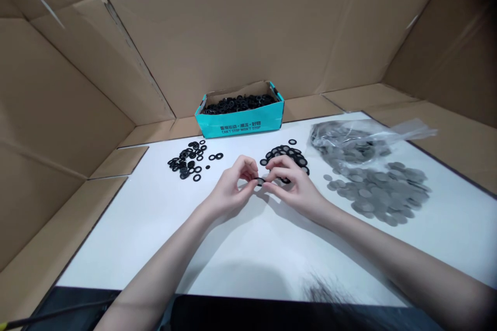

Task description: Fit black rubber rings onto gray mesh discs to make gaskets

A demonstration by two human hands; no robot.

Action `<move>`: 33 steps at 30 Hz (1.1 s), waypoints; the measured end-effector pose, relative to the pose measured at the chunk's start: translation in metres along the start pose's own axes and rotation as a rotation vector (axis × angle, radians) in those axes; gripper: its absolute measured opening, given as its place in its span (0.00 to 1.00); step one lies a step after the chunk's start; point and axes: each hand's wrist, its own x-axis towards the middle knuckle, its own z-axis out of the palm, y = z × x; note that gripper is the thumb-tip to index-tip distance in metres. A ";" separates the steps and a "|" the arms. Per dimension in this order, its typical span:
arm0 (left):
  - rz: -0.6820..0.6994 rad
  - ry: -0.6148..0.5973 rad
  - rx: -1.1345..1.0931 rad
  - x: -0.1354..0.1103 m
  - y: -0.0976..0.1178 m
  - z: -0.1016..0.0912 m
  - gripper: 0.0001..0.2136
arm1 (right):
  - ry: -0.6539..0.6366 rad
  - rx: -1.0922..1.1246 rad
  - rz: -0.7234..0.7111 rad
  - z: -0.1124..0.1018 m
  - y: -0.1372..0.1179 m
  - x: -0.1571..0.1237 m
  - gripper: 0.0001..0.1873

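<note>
Between my two hands, just above the white table, is a small black rubber ring with a grey disc in it [260,181]. My left hand [237,182] pinches its left side between thumb and fingers. From the other side, the thumb and fingertips of my right hand [288,180] close on its right edge. Right behind my right hand lies a pile of black rings with grey centres [285,152], partly covered by the fingers. Loose black rings [188,158] are scattered to the left. On the right spread many thin grey mesh-like discs [382,191].
A turquoise box [243,123] full of black rings stands at the table's back edge. A clear plastic bag [349,139] with more grey discs lies at the back right. Cardboard walls [248,26] enclose the white table [135,238] at the back and sides.
</note>
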 end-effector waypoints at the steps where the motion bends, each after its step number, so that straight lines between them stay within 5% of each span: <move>1: 0.011 -0.001 0.021 0.000 0.000 -0.001 0.07 | -0.004 0.000 0.002 -0.001 -0.001 0.000 0.06; 20: 0.062 -0.010 0.096 -0.001 0.000 -0.001 0.07 | -0.018 -0.068 -0.037 -0.003 -0.006 0.000 0.08; 33: 0.045 -0.142 0.246 -0.003 0.012 -0.005 0.08 | -0.057 -0.057 -0.035 -0.002 -0.004 -0.002 0.07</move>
